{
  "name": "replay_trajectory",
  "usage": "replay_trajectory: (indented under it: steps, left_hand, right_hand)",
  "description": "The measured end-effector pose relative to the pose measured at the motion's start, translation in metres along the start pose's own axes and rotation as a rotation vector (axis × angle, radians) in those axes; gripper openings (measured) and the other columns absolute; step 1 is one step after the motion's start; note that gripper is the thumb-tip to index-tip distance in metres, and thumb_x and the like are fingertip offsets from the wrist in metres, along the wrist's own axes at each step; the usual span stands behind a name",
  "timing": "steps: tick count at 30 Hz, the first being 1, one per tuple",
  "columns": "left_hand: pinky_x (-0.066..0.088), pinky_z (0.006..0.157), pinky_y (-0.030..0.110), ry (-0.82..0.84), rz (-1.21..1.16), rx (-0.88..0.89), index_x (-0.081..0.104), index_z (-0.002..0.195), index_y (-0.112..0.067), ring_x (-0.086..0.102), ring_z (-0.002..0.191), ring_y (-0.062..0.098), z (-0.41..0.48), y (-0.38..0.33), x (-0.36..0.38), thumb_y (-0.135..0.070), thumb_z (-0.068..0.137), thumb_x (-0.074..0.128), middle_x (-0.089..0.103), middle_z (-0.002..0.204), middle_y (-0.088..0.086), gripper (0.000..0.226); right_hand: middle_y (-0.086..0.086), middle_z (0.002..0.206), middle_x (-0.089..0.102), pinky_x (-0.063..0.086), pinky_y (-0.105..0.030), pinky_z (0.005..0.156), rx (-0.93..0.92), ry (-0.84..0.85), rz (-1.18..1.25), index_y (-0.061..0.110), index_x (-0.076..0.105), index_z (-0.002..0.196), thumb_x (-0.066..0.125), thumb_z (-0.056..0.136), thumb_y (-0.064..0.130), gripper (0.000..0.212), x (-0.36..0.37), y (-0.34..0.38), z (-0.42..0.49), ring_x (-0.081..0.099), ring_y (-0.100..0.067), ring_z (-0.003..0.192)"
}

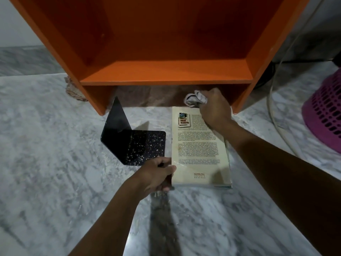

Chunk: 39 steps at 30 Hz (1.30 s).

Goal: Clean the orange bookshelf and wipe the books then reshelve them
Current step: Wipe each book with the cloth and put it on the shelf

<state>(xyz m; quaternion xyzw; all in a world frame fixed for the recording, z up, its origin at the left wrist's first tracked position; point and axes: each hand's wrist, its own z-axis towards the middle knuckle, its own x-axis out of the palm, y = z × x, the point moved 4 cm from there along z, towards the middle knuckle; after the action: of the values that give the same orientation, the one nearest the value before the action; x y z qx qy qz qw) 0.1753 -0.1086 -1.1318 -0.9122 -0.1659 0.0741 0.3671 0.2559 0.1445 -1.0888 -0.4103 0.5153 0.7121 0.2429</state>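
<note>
While the right grip (214, 109) bunches a cloth (193, 98) on the book (199, 150) lying under it, the left grip (156, 172) seems to pinch the near corner. Mid-wipe, I'd judge; next, drag the cloth toward the left grip.

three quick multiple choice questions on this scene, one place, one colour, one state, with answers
1. Where does the book lie? A on a table; B on the floor; C on a chair
2. What colour is the basket? A green; B magenta; C white
3. What does the right hand grip? A nothing; B a pen; C a cloth

1 B: it lies flat on marble before the orange bookshelf.
2 B: its slotted wall is magenta.
3 C: fingers curl round a crumpled cloth.
</note>
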Motion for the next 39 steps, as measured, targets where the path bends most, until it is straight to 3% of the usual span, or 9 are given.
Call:
replay_trajectory:
  steps: [7, 12, 15, 18, 22, 26, 29, 32, 39]
  left_hand:
    - [0.053, 0.054, 0.031, -0.002, 0.001, -0.001, 0.061, 0.123, -0.015, 0.071, 0.081, 0.034, 0.002, 0.000, 0.000, -0.012, 0.096, 0.060, 0.072, 0.108, 0.014, 0.027]
    - [0.051, 0.049, 0.028, -0.018, -0.002, 0.015, 0.064, 0.118, -0.015, 0.072, 0.085, 0.039, 0.000, -0.001, 0.001, -0.011, 0.096, 0.060, 0.071, 0.108, 0.013, 0.023]
    - [0.052, 0.049, 0.028, -0.015, 0.008, 0.029, 0.064, 0.118, -0.016, 0.073, 0.085, 0.037, 0.000, -0.001, 0.002, -0.011, 0.096, 0.059, 0.072, 0.108, 0.012, 0.022]
    - [0.053, 0.053, 0.032, 0.004, -0.020, 0.013, 0.063, 0.118, -0.015, 0.073, 0.083, 0.037, 0.004, 0.000, 0.000, -0.011, 0.096, 0.060, 0.074, 0.105, 0.012, 0.023]
    - [0.051, 0.049, 0.030, 0.028, -0.049, -0.026, 0.063, 0.117, -0.012, 0.068, 0.063, 0.030, 0.004, 0.000, 0.000, -0.006, 0.097, 0.057, 0.074, 0.095, 0.017, 0.022]
    - [0.056, 0.055, 0.031, 0.044, -0.074, -0.051, 0.064, 0.118, -0.012, 0.066, 0.079, 0.030, 0.003, -0.002, 0.000, -0.009, 0.096, 0.059, 0.072, 0.106, 0.020, 0.022]
    - [0.048, 0.040, 0.024, 0.061, -0.081, -0.059, 0.059, 0.122, -0.007, 0.066, 0.080, 0.037, 0.001, -0.004, 0.002, -0.006, 0.096, 0.057, 0.070, 0.110, 0.023, 0.026]
    - [0.044, 0.039, 0.023, 0.044, -0.048, -0.048, 0.057, 0.125, -0.007, 0.068, 0.076, 0.037, -0.001, -0.005, 0.002, -0.006, 0.096, 0.057, 0.071, 0.107, 0.022, 0.028]
    - [0.042, 0.038, 0.022, 0.025, -0.010, -0.056, 0.058, 0.120, -0.006, 0.068, 0.070, 0.033, 0.000, -0.005, 0.001, -0.006, 0.097, 0.056, 0.072, 0.104, 0.021, 0.023]
  right_hand:
    - [0.001, 0.127, 0.056, 0.032, -0.017, 0.060, -0.690, 0.173, -0.127, 0.030, 0.056, 0.136, 0.066, 0.085, 0.006, 0.057, 0.009, 0.035, -0.079, 0.054, -0.016, 0.100]
    - [0.001, 0.110, 0.061, 0.038, -0.026, 0.066, 0.053, -0.133, 0.074, 0.027, 0.062, 0.114, 0.054, 0.093, 0.022, 0.024, -0.021, -0.043, -0.035, 0.060, -0.017, 0.090]
    - [-0.001, 0.100, 0.063, 0.039, -0.025, 0.061, 0.121, -0.179, 0.136, 0.029, 0.063, 0.095, 0.050, 0.088, 0.026, 0.015, -0.043, -0.059, -0.033, 0.061, -0.016, 0.078]
    - [0.007, 0.106, 0.056, 0.047, -0.028, 0.069, -0.010, -0.139, 0.221, 0.024, 0.064, 0.105, 0.059, 0.090, 0.028, 0.016, -0.057, -0.030, -0.075, 0.058, -0.012, 0.084]
    - [0.013, 0.097, 0.052, 0.043, -0.020, 0.063, -0.420, 0.187, 0.162, 0.034, 0.061, 0.107, 0.062, 0.087, 0.032, 0.020, -0.042, 0.016, -0.177, 0.054, -0.010, 0.076]
    - [0.005, 0.106, 0.064, 0.050, -0.020, 0.057, -0.769, 0.177, 0.084, 0.029, 0.068, 0.121, 0.070, 0.073, 0.015, 0.050, -0.029, -0.006, -0.211, 0.062, -0.013, 0.082]
    - [0.016, 0.112, 0.057, 0.040, -0.005, 0.055, -0.368, 0.058, 0.091, 0.033, 0.064, 0.125, 0.075, 0.081, 0.023, 0.046, -0.043, -0.032, -0.174, 0.059, -0.007, 0.081]
    - [0.017, 0.114, 0.052, 0.037, -0.014, 0.061, -0.041, 0.004, 0.111, 0.030, 0.064, 0.126, 0.065, 0.090, 0.031, 0.036, -0.054, -0.053, -0.135, 0.057, -0.008, 0.085]
    - [0.012, 0.114, 0.053, 0.045, -0.023, 0.068, -0.086, 0.002, 0.158, 0.029, 0.063, 0.128, 0.066, 0.090, 0.027, 0.038, -0.044, -0.032, -0.117, 0.060, -0.009, 0.089]
